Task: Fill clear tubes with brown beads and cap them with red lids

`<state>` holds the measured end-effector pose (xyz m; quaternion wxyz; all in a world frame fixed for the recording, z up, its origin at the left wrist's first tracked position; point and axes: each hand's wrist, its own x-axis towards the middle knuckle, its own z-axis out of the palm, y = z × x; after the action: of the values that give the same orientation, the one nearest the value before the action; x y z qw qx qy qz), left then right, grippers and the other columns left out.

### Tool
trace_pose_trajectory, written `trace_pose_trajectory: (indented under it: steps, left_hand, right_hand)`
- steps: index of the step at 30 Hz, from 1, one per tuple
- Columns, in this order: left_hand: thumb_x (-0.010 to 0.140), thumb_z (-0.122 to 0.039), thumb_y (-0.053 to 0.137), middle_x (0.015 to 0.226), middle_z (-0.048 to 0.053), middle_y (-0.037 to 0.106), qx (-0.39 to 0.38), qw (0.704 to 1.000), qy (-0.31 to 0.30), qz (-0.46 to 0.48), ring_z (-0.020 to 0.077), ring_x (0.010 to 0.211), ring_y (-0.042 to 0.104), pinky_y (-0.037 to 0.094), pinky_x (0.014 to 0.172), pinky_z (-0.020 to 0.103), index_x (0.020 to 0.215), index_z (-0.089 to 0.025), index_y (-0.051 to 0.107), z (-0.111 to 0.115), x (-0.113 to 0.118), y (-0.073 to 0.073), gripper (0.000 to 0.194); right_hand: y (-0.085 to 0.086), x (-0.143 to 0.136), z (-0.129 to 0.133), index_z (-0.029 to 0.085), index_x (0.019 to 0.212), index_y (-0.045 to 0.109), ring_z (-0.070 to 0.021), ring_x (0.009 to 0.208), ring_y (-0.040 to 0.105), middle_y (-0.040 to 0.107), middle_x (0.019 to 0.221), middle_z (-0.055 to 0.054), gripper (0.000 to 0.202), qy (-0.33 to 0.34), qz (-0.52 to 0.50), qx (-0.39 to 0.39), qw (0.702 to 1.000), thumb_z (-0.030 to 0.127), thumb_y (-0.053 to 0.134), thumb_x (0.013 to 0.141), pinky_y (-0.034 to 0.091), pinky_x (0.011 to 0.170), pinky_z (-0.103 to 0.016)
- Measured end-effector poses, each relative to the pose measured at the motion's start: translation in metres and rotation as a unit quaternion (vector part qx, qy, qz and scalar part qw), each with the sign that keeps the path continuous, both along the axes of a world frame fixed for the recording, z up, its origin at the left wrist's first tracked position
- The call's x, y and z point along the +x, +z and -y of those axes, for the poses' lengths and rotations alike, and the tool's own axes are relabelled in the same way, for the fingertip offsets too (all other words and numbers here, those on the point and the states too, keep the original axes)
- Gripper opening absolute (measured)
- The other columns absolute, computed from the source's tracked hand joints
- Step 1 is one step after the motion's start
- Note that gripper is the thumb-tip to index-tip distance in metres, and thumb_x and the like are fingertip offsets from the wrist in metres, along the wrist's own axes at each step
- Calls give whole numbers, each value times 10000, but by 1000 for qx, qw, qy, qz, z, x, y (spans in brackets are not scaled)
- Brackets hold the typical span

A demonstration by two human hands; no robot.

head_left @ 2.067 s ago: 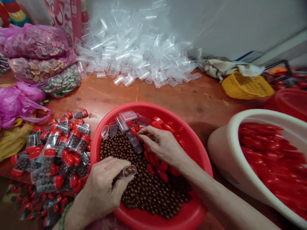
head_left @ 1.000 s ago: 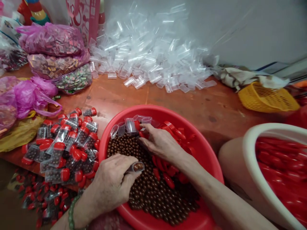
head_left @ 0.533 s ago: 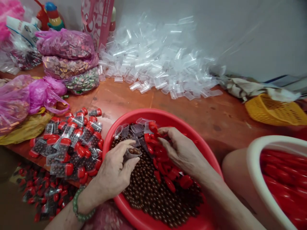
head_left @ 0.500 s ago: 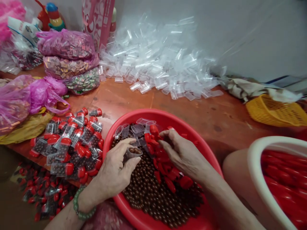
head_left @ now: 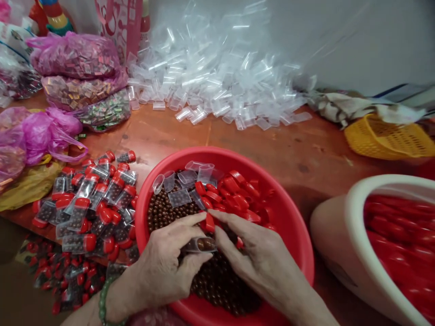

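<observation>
Over the red basin (head_left: 217, 151), my left hand (head_left: 170, 258) is closed around a clear plastic container (head_left: 200, 244) with brown balls showing at its open mouth. Pinched in the fingers of my right hand (head_left: 258, 253) is a red cap (head_left: 208, 222), close beside that mouth but not on it. Brown balls (head_left: 163, 213) fill much of the basin. Loose red caps (head_left: 234, 190) lie along its far right part, and several empty clear containers (head_left: 185, 181) rest on the balls at the far left.
Filled, red-capped containers (head_left: 95, 203) are heaped left of the basin, with more below the table edge. Clear empties (head_left: 217, 86) are piled at the back. A pale bucket (head_left: 353, 217) of red caps and a yellow basket (head_left: 384, 136) stand right; pink bags (head_left: 74, 54) stand left.
My right hand has moved from the cap pile towards my left hand, bringing one red cap. My left hand has shifted slightly right and lower with the container. The view has tilted down a little.
</observation>
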<state>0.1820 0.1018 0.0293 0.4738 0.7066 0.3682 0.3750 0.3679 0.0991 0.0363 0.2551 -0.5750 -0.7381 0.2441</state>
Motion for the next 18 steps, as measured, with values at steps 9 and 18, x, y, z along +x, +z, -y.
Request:
trace_pose_trajectory:
  steps: [9,18]
  left_hand:
    - [811,-93,618,1193,105,693,-83,995,-13,52,220,1185,609,462,1046,340,958,-143,682,-8,-5,2,168]
    - [788,-133,668,1219,102,684,-144,987,-33,63,201,1033,665,497,939,316,902,-154,715,-11,-6,2,125]
  right_hand:
    - [-3,5,-2,272,1175,657,-156,699,713,751,851,-35,336,49,-27,112,992,168,550,874,587,637,-229]
    - [-9,5,-1,265,1146,676,-177,817,707,729,964,-62,355,66,-19,199,978,101,607,839,592,715,-269]
